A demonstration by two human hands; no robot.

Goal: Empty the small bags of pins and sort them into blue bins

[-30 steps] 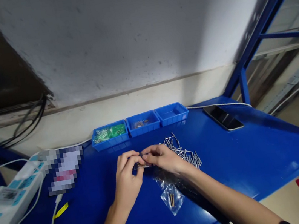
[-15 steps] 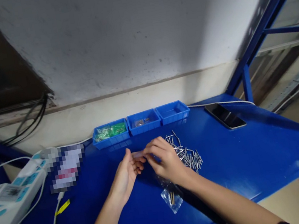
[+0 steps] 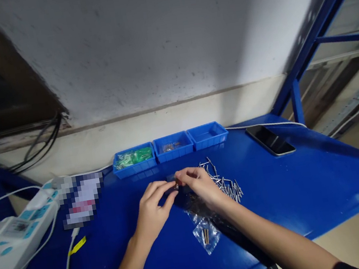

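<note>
Both hands are in close together over the middle of the blue desk (image 3: pixel 310 177), and here is the pinch: the left hand (image 3: pixel 157 207) has thumb and forefinger closed on a small packet (image 3: pixel 176 184), while the right hand (image 3: pixel 200 188) grips it from the other side between thumb and fingers. The packet sits right between the fingertips, mostly hidden by them — too small to read its contents.

Just beyond the right hand, a loose heap of silvery metal rods (image 3: pixel 227 186) spreads over the desk, pointing every which way. Below the right wrist, toward the near edge, lies a clear bag (image 3: pixel 206 238) with slim brass-coloured pins inside.

Up along the far edge, three blue bins stand in a row: the left bin (image 3: pixel 135 171) full of green and clear packets, the middle bin (image 3: pixel 175 154) holding small metallic bits, and the right bin (image 3: pixel 210 141) closing the line. A dark phone (image 3: pixel 270 140) lies near the far right corner — and over by the left edge there's a white power strip (image 3: pixel 28 242), with a yellow tag (image 3: pixel 78 245) on a white cable nearby.
</note>
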